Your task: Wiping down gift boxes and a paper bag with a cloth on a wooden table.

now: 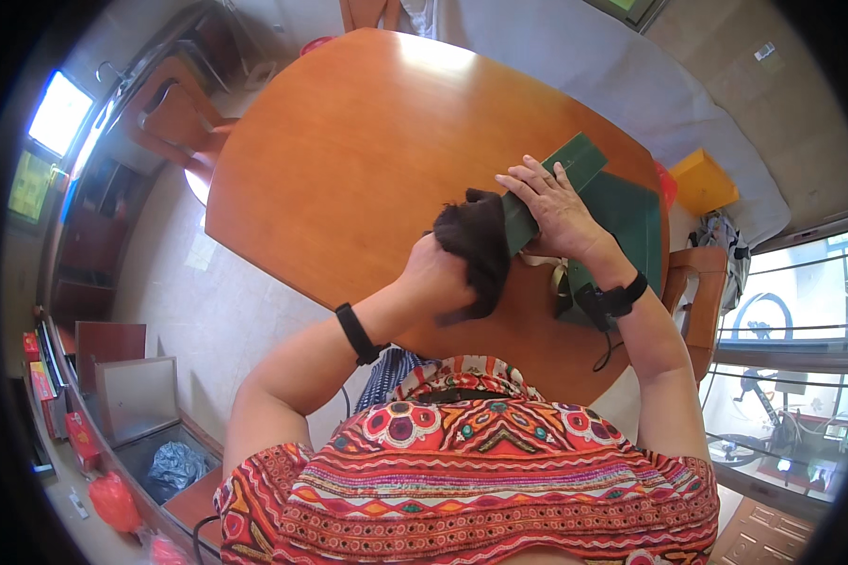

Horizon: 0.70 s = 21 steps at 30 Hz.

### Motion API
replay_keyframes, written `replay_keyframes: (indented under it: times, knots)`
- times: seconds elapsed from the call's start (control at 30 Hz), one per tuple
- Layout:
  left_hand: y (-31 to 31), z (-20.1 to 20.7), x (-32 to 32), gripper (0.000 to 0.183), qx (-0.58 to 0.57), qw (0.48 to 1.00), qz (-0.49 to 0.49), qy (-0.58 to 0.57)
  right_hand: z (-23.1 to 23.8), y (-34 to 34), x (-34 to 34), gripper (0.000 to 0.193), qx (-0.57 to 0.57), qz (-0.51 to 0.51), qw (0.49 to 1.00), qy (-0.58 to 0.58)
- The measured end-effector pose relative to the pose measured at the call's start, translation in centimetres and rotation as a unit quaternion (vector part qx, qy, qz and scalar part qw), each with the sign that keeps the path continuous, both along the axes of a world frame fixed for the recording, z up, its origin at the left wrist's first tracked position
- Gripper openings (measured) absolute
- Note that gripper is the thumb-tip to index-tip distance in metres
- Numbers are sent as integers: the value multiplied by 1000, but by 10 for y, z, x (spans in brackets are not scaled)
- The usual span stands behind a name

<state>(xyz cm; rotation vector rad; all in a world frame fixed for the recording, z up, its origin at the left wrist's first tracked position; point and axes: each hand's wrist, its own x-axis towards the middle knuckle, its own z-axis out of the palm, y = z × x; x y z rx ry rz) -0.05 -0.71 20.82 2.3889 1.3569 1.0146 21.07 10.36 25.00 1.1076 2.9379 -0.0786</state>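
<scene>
My left hand is closed on a dark brown cloth, which bunches over the fingers and hangs down toward me. The cloth touches the near end of a long, narrow green box-like piece. My right hand grips this piece, its fingers laid across the upper face. The piece slants up and away to the right above the table. Beneath and beside it, a larger flat green piece lies at the table's right end. Whether the two green pieces are joined is hidden by my right hand and wrist.
The glossy wooden table stretches ahead and left. Wooden chairs stand at its far left and right. A yellow box sits beyond the right end. A black strap device with a cable is on my right wrist.
</scene>
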Motion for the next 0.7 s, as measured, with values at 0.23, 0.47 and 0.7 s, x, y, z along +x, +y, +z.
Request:
replay_keyframes:
  times: [0.23,0.47,0.7]
  knots:
    - [-14,-14,-2,49,73,960,128,238,-4,5,-3,90,43,27,998,44]
    - [-13,-64,-5,62,99,959,179,197,6,-7,-7,91,39,6,998,42]
    - [-19,-149,-28,53,35,896,78,436,9,-2,-7,92,54,8,997,57]
